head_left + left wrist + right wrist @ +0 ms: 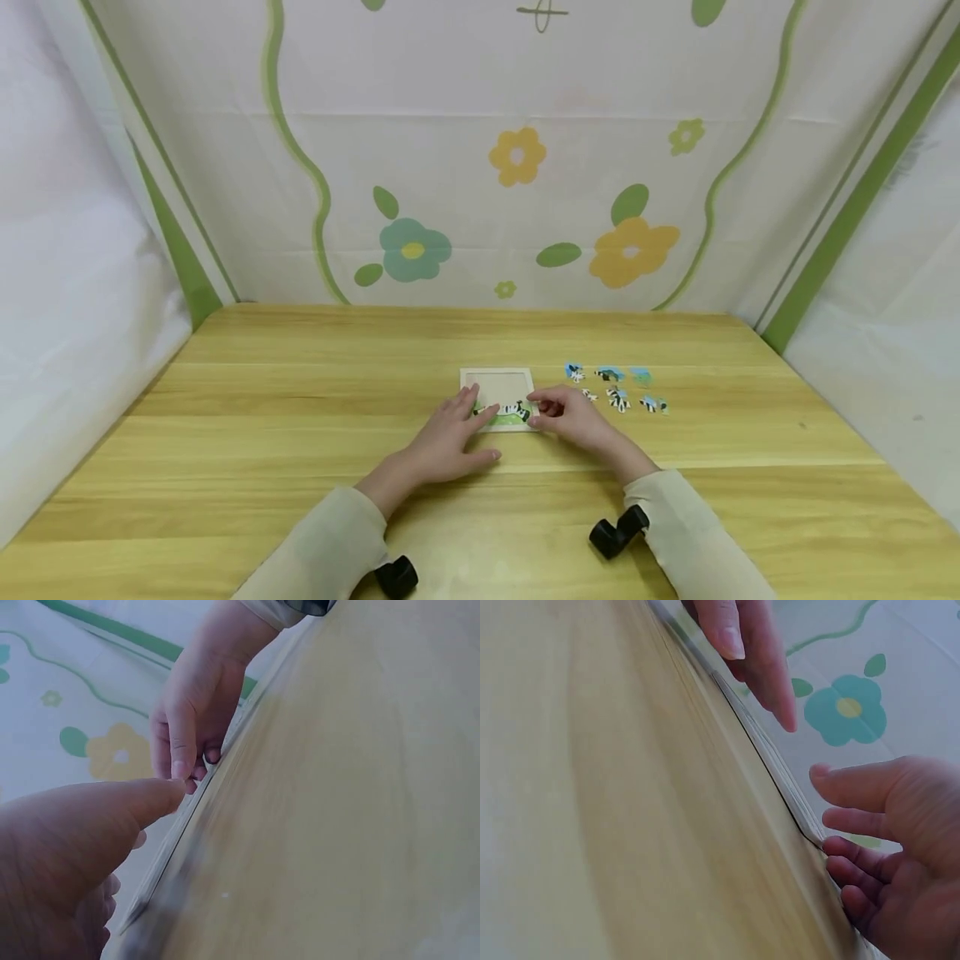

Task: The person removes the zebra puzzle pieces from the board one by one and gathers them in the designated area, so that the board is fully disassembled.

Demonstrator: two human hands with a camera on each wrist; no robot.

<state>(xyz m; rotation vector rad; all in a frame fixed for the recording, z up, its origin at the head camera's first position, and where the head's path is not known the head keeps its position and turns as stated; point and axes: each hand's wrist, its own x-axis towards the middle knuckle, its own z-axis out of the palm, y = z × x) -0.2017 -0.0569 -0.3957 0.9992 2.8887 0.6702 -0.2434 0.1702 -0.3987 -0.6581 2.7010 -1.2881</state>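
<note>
A: so where's the puzzle tray (495,371) sitting, and is anyone actually holding it?

B: flat on the worktop (300,417), between the left hand (444,440) and the right hand (576,418). Left grip is spread, fingers out over the tray's left side. Right grip has thumb and fingers apart at the tray's right edge, bent a bit. I don't see a piece between them, though the fingers cover part of that rim.

A: heavy? looks thin as anything.

B: light, I'd bet. Thin and stiff, probably wood or card, so a sideways nudge would likely slide it. Flat fingers on one rim while the other hand works seems the sensible hold tbh.

A: and the bits?

B: laid pieces (513,411) fill the bottom of the tray, green with black and white; the upper part is bare. Loose pieces (618,400) lie on the worktop just beyond the right hand. They look flat and rigid, next to no weight, too small to judge thickness. My guess is they're awkward to pick up: pinch opposite edges with thumb and forefinger, not any skinny tab, cos those could snap. Then press flat once it's lined up, don't force it.
</note>
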